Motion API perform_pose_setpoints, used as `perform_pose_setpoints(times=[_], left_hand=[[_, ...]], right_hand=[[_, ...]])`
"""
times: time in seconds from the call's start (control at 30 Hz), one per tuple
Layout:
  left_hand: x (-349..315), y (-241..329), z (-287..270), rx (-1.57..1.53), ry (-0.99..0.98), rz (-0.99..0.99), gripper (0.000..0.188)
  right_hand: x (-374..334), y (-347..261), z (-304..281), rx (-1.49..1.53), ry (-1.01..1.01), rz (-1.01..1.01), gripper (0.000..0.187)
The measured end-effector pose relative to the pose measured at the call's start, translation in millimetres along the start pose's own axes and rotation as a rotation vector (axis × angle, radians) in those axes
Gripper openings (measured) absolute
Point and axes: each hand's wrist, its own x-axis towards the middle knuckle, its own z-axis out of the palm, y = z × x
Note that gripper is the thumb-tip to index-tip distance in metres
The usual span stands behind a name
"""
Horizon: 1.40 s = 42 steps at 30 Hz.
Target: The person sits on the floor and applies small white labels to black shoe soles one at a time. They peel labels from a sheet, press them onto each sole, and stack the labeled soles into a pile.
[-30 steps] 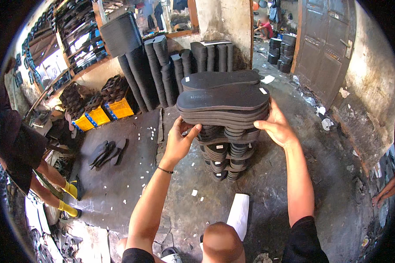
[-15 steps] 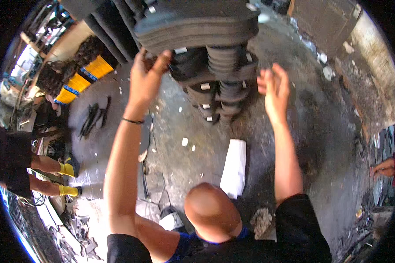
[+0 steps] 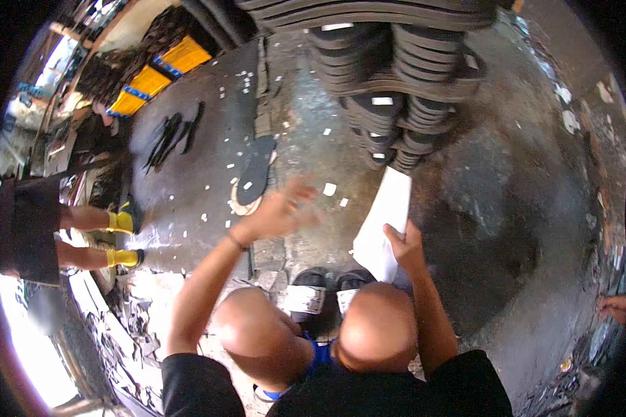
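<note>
My right hand (image 3: 406, 244) grips the edge of a long white sheet (image 3: 386, 212), thumb on top; it looks like paper. The sheet lies slantwise above my knees, its far end by the foot of a tall stack of dark shoe soles (image 3: 431, 62) with small white tags. My left hand (image 3: 282, 212) is in the air with nothing in it, blurred, its fingers seeming apart. Just beyond it on the floor lies a single dark sole (image 3: 257, 170) over a pale one (image 3: 243, 203).
Dark strips (image 3: 170, 139) lie on the floor to the left, below yellow bundles (image 3: 163, 75) by the wall. A person in yellow socks (image 3: 120, 222) stands at the left. Another person's hand or foot (image 3: 615, 307) shows at the right rim. White scraps dot the floor.
Both hands have come back from beside the sole stack toward my knees. The right has taken hold of the white sheet, which was lying on the floor. The view has shifted.
</note>
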Motion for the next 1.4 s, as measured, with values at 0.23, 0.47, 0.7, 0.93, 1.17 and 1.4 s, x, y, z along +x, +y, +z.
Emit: perform_pose_setpoints(times=[0.23, 0.47, 0.7, 0.93, 1.17, 1.4], left_hand=[[23, -154, 45, -0.403, 0.364, -0.286, 0.062], [22, -279, 24, 0.363, 0.396, -0.488, 0.088], [-10, -240, 53, 0.429, 0.711, 0.019, 0.068], [-52, -176, 108, 0.032, 0.452, 0.128, 0.052], [-81, -139, 131, -0.217, 0.359, 0.031, 0.047], [-152, -183, 144, -0.265, 0.516, -0.185, 0.048]], right_hand=[[54, -31, 107, -0.115, -0.114, 0.101, 0.075], [8, 28, 13, -0.213, 0.103, 0.163, 0.052], [-75, 72, -14, -1.163, -0.124, -0.212, 0.037], [-26, 9, 83, -0.661, -0.149, 0.081, 0.027], [156, -11, 275, -0.898, -0.541, -0.667, 0.016], [178, 22, 329, -1.102, -0.577, -0.763, 0.031]])
